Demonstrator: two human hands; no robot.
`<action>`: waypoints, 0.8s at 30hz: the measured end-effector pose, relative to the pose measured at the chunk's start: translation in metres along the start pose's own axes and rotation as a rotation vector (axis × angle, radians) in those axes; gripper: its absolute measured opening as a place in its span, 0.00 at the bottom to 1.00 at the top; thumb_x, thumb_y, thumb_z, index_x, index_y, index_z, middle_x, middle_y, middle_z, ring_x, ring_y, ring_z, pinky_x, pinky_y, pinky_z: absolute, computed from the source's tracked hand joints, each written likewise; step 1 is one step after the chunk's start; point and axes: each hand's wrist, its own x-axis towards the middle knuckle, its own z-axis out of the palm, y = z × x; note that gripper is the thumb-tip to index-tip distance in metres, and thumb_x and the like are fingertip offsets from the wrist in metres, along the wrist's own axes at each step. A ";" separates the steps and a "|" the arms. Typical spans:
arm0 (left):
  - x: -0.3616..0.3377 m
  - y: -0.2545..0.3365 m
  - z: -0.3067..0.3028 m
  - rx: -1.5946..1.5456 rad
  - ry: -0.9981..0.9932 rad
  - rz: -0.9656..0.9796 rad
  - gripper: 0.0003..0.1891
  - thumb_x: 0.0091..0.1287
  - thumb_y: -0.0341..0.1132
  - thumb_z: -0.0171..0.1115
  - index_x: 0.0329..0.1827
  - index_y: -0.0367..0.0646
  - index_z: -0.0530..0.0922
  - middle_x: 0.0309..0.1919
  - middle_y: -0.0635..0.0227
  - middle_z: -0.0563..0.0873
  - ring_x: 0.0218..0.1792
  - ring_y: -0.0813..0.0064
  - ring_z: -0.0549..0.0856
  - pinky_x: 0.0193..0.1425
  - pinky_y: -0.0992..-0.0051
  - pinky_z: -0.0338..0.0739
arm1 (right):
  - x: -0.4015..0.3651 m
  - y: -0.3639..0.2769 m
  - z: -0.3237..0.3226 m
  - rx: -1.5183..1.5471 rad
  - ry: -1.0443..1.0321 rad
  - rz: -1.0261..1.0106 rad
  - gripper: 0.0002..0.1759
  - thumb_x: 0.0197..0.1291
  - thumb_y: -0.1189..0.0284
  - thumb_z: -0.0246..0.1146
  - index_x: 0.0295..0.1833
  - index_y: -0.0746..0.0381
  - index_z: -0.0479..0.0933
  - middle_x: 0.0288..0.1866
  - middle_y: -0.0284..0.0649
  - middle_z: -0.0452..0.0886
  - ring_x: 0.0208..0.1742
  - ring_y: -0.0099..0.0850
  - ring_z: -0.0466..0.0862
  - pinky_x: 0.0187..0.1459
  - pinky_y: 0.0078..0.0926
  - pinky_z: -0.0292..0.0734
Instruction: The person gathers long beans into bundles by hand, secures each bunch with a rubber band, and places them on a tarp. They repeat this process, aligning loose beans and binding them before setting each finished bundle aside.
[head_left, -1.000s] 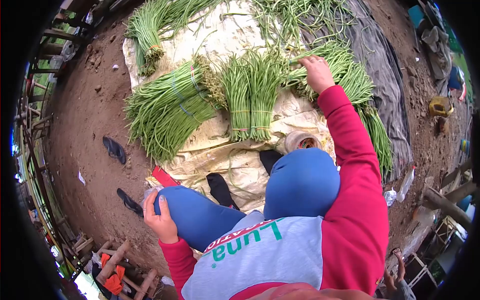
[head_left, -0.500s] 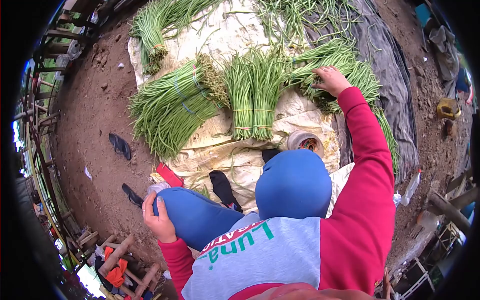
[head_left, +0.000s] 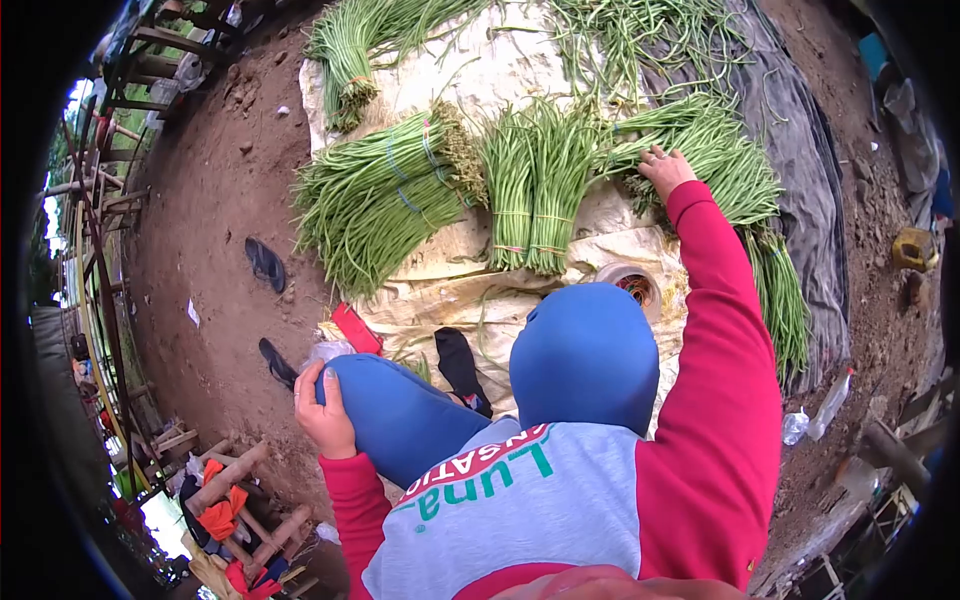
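My right hand (head_left: 665,173) reaches out and rests at the near left end of a large heap of long green beans (head_left: 725,165). Its fingers are bent and slightly apart, with no bean seen gripped. Against the side of my bent left knee (head_left: 395,405) lies my left hand (head_left: 325,418), holding nothing, thumb apart from the fingers. In front of me two banded bundles of long beans (head_left: 530,195) stand side by side. Left of them a bigger pile of beans (head_left: 375,195) carries blue bands.
A round container (head_left: 637,285) of rubber bands sits by my right knee. The beans lie on a pale sheet (head_left: 480,75) beside a dark tarp (head_left: 815,235). A red object (head_left: 356,328) and black sandals (head_left: 265,264) are at left. A plastic bottle (head_left: 830,405) lies at right.
The view has shifted, so the beans and sheet appear farther right. My right hand has moved slightly nearer the heap's near left end. My left hand stays at my knee.
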 end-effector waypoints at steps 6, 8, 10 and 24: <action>-0.006 -0.011 -0.003 0.004 0.036 0.013 0.12 0.69 0.33 0.65 0.50 0.34 0.84 0.48 0.52 0.87 0.51 0.53 0.85 0.62 0.61 0.77 | -0.038 0.023 -0.002 0.425 0.344 0.304 0.36 0.46 0.81 0.69 0.64 0.48 0.74 0.62 0.38 0.82 0.64 0.42 0.80 0.63 0.44 0.68; -0.005 -0.009 -0.003 -0.001 0.038 0.033 0.13 0.69 0.34 0.65 0.50 0.34 0.85 0.48 0.52 0.87 0.51 0.53 0.85 0.62 0.60 0.77 | -0.058 0.045 -0.017 0.629 0.485 0.527 0.38 0.48 0.86 0.66 0.67 0.48 0.73 0.60 0.39 0.84 0.63 0.37 0.82 0.67 0.46 0.71; 0.000 0.000 -0.004 0.106 -0.078 0.033 0.14 0.67 0.32 0.67 0.53 0.36 0.84 0.52 0.54 0.86 0.55 0.53 0.84 0.63 0.61 0.76 | -0.068 0.090 0.000 1.312 0.836 0.455 0.38 0.52 0.83 0.72 0.68 0.50 0.72 0.57 0.37 0.85 0.58 0.29 0.84 0.63 0.35 0.76; -0.071 0.320 0.035 -1.068 -0.577 0.904 0.40 0.69 0.44 0.70 0.79 0.39 0.61 0.70 0.46 0.73 0.71 0.52 0.73 0.75 0.61 0.67 | -0.359 -0.027 -0.324 1.175 0.880 -0.009 0.31 0.53 0.82 0.76 0.62 0.65 0.72 0.54 0.41 0.85 0.53 0.29 0.86 0.56 0.29 0.83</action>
